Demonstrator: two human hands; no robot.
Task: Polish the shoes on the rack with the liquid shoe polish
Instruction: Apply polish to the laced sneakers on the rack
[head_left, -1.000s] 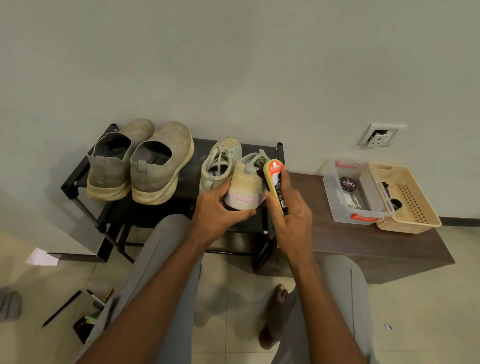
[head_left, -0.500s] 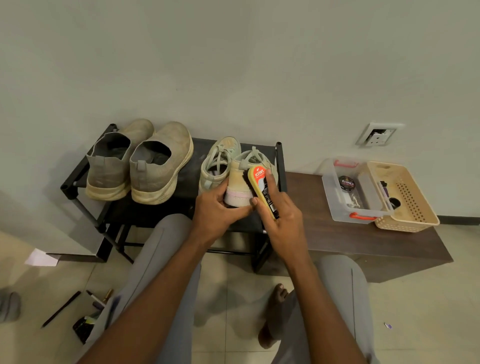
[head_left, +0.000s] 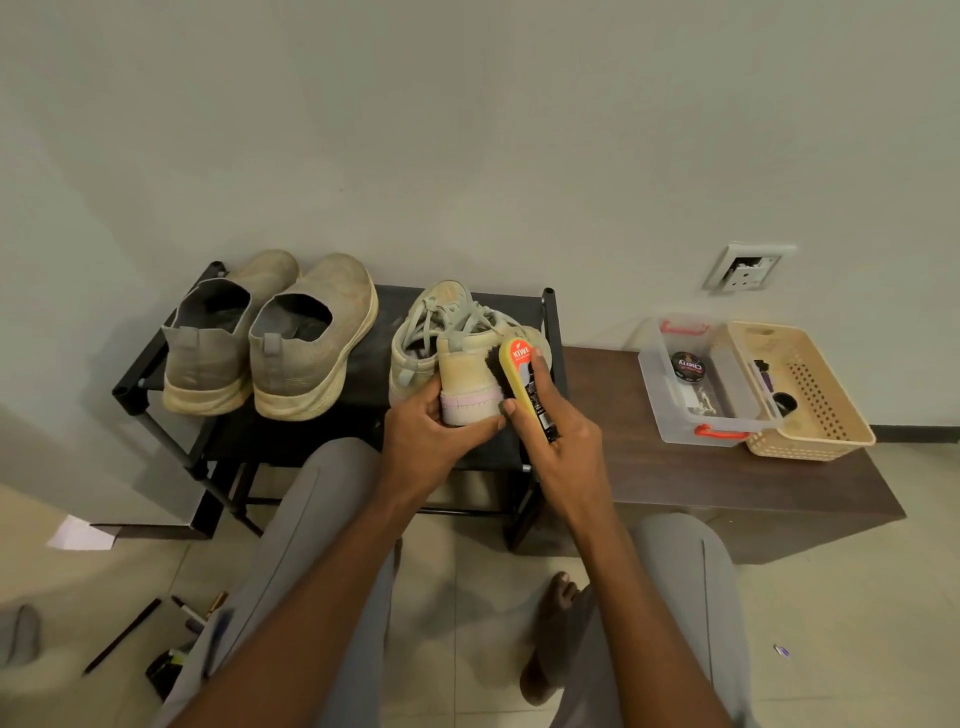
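On the black shoe rack (head_left: 135, 387) stand a pair of beige slip-on shoes (head_left: 311, 343) at the left and a pair of small pale laced sneakers at the right. My left hand (head_left: 431, 436) grips the heel of the right-hand sneaker (head_left: 467, 374). My right hand (head_left: 558, 441) holds the yellow Kiwi polish applicator (head_left: 522, 374), its black brush side pressed against the sneaker's right side by the heel. The other small sneaker (head_left: 421, 332) sits just left of it, partly hidden.
A low brown bench (head_left: 675, 478) adjoins the rack on the right, carrying a clear plastic box (head_left: 670, 410) with a polish tin (head_left: 687, 366) and a beige basket (head_left: 815, 410). Pens and small items lie on the floor at lower left. My knees and a bare foot are below.
My right hand has brought the applicator from beside the sneaker leftward onto its heel side, and the brush now touches the shoe. The left hand keeps its hold on the heel.
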